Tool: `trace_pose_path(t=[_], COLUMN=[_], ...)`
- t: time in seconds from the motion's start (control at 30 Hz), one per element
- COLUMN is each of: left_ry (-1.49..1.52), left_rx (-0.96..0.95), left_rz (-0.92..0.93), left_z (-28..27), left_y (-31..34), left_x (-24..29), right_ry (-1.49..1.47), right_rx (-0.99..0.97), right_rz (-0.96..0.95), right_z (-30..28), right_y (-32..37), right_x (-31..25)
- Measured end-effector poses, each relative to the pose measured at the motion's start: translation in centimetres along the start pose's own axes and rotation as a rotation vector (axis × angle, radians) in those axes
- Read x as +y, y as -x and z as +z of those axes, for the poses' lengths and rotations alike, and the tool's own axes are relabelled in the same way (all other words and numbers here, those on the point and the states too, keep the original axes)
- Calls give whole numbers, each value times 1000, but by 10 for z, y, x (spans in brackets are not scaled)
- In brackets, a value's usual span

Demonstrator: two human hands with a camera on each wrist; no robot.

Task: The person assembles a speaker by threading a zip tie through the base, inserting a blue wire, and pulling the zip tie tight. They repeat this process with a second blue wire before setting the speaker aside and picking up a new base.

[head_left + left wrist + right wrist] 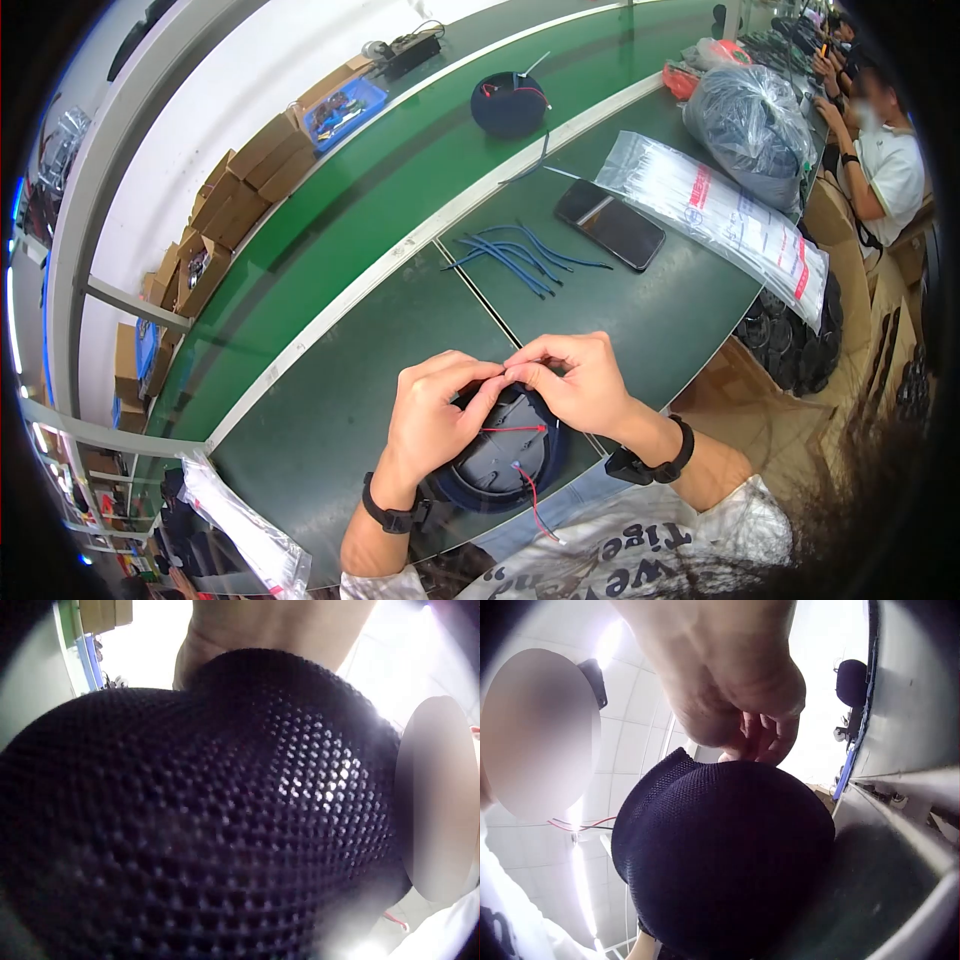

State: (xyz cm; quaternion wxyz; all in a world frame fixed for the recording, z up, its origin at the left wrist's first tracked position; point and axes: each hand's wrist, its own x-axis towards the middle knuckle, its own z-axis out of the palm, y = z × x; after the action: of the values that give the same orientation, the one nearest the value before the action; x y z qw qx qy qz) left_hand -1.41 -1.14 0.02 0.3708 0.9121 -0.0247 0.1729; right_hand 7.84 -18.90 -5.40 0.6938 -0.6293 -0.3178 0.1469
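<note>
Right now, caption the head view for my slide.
Two hands pinch together over a dark mesh-covered round part.

A hand could pass over the green tabletop [320, 420] between the white ledge [335, 304] and the left hand [437, 408]. The mesh-covered piece [492, 458] blocks the near middle; blue strips [516, 270], a phone [612, 227] and a long bag [715, 220] obstruct farther ahead.

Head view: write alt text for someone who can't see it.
A person's left hand and right hand pinch together at the far edge of a round, dark fabric-covered part with red wires; blue ties and a phone lie beyond.
</note>
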Motion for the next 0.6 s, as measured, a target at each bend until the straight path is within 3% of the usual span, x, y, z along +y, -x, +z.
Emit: trace_pose_path(t=[0.1,0.2,0.23,0.33,0.47,0.6], left_ry=[42,-50,-106,19,66,49], left_rx=[17,150,144,-114,-520,-587], left_rz=[-54,-17,-16,6,88,41], left_z=[0,-9,-19,-37,-37,-35], left_y=[1,-6,-4,13,11,13], left_x=[-1,11,15,20,17,13], right_ry=[19,-262,-314,-375,-529,-602], right_rx=[23,165,-36,-359,-312,-258], right_rz=[-20,46,162,330,257,271], right_z=[-2,-26,-45,-46,-39,-47], right_y=[3,16,25,42,48,48], right_x=[-2,0,-6,-16,3,18])
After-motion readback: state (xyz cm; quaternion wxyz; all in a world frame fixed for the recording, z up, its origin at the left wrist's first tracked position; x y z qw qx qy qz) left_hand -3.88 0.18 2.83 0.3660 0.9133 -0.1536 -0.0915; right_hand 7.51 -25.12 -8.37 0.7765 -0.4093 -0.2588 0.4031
